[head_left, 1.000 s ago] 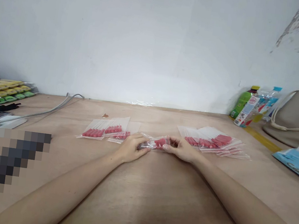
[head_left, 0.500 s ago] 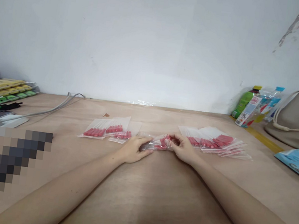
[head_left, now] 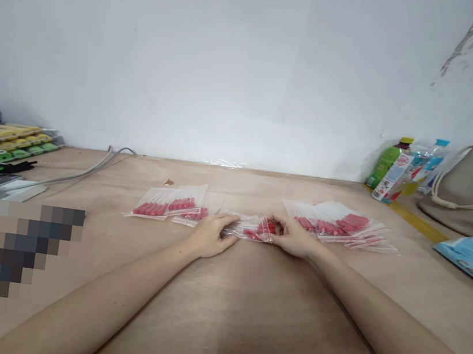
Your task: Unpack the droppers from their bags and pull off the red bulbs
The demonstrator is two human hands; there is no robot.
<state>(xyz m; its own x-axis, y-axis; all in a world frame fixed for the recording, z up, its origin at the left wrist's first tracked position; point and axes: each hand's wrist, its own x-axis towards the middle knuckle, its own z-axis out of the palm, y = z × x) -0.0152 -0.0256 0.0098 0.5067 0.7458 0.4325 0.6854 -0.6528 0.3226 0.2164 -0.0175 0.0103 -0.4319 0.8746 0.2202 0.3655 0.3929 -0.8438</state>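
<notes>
Clear bag [head_left: 242,224] – red pieces [head_left: 252,234] inside, fingers [head_left: 226,219] holding

The clear plastic bag [head_left: 240,221] spans the gap between my left hand [head_left: 211,236] and my right hand [head_left: 296,237], lying sideways, its film glossy and creased. Inside it, red pieces [head_left: 251,234] bunch against my right fingertips, while pale, slender lengths reach toward my left thumb and fingers, which cover the bag's other end. I can't make out how many pieces there are.
</notes>
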